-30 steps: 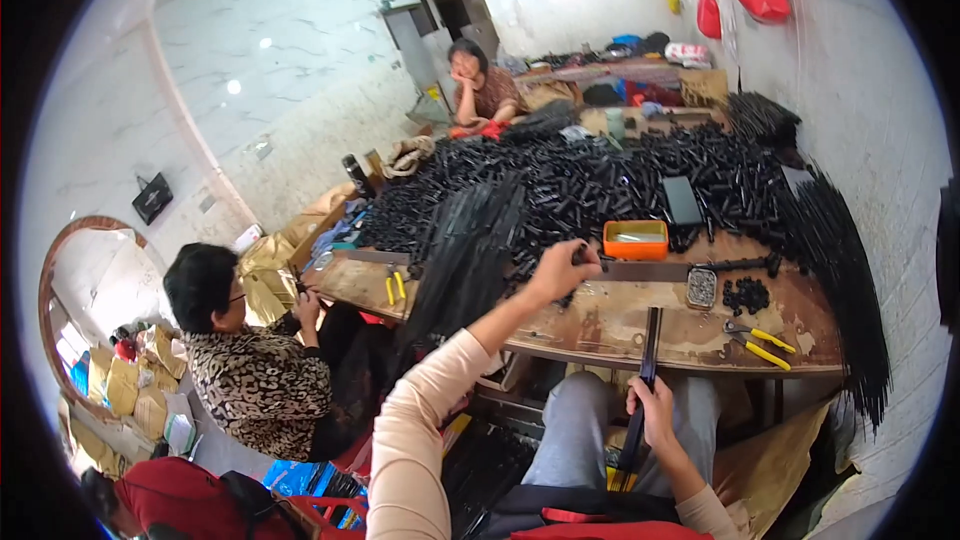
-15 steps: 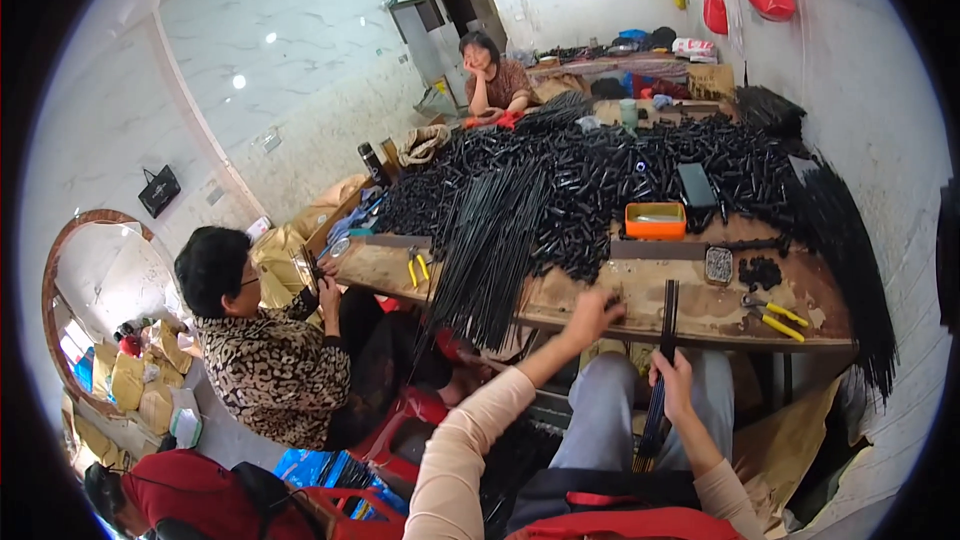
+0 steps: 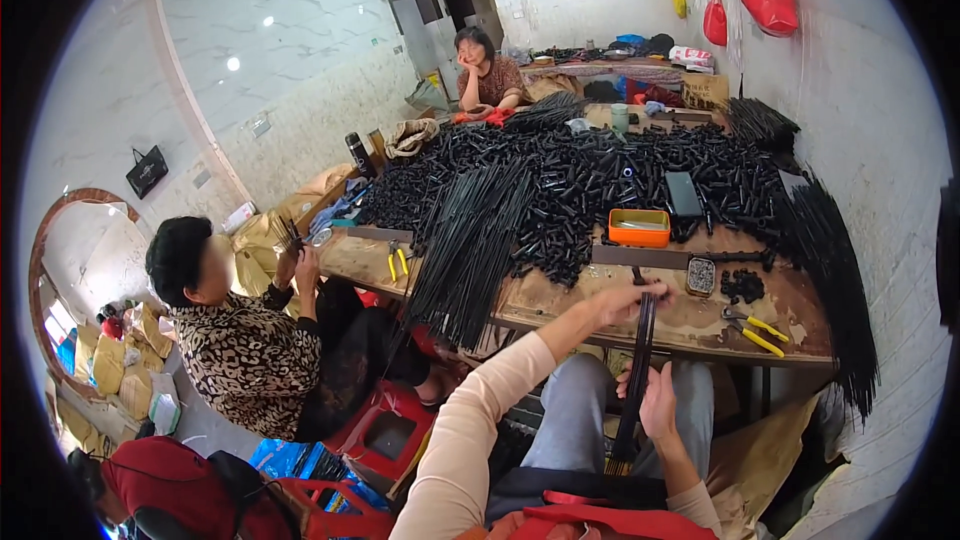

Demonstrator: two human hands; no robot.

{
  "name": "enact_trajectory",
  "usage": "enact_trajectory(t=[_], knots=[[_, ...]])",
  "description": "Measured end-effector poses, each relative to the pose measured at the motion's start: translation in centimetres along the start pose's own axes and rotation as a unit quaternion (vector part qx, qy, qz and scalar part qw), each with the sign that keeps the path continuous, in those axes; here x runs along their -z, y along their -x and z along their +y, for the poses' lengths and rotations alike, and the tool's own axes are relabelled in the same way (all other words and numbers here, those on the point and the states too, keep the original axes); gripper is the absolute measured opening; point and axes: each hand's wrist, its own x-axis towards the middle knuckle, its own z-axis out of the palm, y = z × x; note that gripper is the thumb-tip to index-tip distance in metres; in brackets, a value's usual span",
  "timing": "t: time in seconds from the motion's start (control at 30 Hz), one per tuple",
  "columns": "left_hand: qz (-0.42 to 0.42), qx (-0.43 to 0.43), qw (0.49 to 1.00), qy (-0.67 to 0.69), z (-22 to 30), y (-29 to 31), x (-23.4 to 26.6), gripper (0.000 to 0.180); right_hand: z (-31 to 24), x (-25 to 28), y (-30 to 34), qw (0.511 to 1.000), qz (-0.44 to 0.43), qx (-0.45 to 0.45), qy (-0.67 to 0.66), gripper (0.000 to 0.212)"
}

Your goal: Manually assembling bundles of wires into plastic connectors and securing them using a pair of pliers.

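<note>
A bundle of long thin black rods [image 3: 632,395] slants up from my lap to the table's front edge, its lower end yellowish. My right hand [image 3: 658,402] supports it around the middle, fingers behind the rods and thumb raised beside them. At the upper end, my left hand [image 3: 635,302] has its fingers closed, touching the rods. A small black piece [image 3: 637,274] sticks up just above those fingers; its exact kind is too small to tell. Beyond the hands lies a large heap of black tubular parts [image 3: 570,230], with a spread of long black rods [image 3: 470,250] on its left.
On the wooden table [image 3: 545,302] are yellow-handled pliers [image 3: 755,330], a tin of small metal bits [image 3: 701,276], small black pieces [image 3: 742,286], an orange box [image 3: 639,228] and a phone-like slab [image 3: 683,193]. A person in patterned clothing [image 3: 240,350] works at left; another [image 3: 490,85] sits across.
My left hand has moved right, from the tabletop to the upper end of the rod bundle. My right hand's grip has loosened, with its palm turned more into view.
</note>
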Motion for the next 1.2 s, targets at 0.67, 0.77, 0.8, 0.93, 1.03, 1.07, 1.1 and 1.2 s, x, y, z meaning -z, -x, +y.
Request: enact_trajectory(t=[0.67,0.77,0.8,0.93,1.03,1.07,1.1,1.2], knots=[[0.37,-0.137,0.918,-0.044,-5.4,15.6,-5.7,0.018,-0.9,-2.7,9.4,0.979,0.105,-0.121,0.126,0.02],[0.436,-0.155,0.884,0.072,-9.2,15.4,-5.9,0.022,-0.6,-2.8,9.3,0.978,0.108,-0.129,0.124,0.021],[0.43,-0.148,0.886,0.092,-9.6,15.2,-6.3,0.022,-0.6,-3.0,9.5,0.977,0.114,-0.127,0.128,0.021],[0.437,-0.149,0.884,0.078,-9.7,14.3,-7.0,0.021,-0.4,-3.4,9.2,0.975,0.125,-0.132,0.126,0.022],[0.448,-0.157,0.879,0.045,-9.4,13.4,-8.2,0.02,-0.5,-3.7,8.9,0.973,0.136,-0.131,0.131,0.017],[0.443,-0.162,0.881,0.039,-9.5,13.1,-8.3,0.019,-0.6,-3.8,8.8,0.973,0.137,-0.134,0.13,0.017],[0.438,-0.168,0.883,0.033,-9.5,12.9,-8.4,0.019,-0.7,-3.8,8.7,0.973,0.138,-0.135,0.123,0.017],[0.456,-0.173,0.872,0.043,-9.4,13.2,-7.5,0.017,-0.8,-3.8,8.4,0.974,0.14,-0.134,0.118,0.016]])
